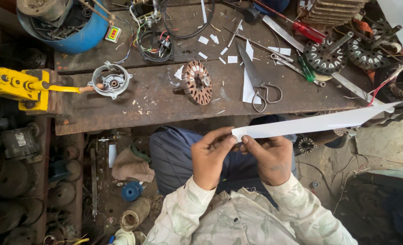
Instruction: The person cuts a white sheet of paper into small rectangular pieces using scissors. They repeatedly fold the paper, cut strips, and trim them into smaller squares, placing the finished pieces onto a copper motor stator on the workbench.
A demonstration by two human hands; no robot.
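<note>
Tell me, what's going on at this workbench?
A person sits at a worn wooden workbench, holding one end of a long white paper strip between both hands. The left hand and right hand pinch it near its end, and the rest stretches off to the right. On the bench lie large scissors, a round slotted motor core, small white paper scraps and a red-handled screwdriver.

A worn, dark metal workbench [133, 97] spans the far half of the scene, its surface scuffed and strewn with white scraps under flat, even daylight. A yellow vise [17, 86] is fixed at its left end, with a blue tub [76, 41] of scrap parts beyond it. Below, the dirt floor [328, 172] lies dusty on the right; on the left, rusted round motor parts [15, 190] crowd the shadows.
</note>
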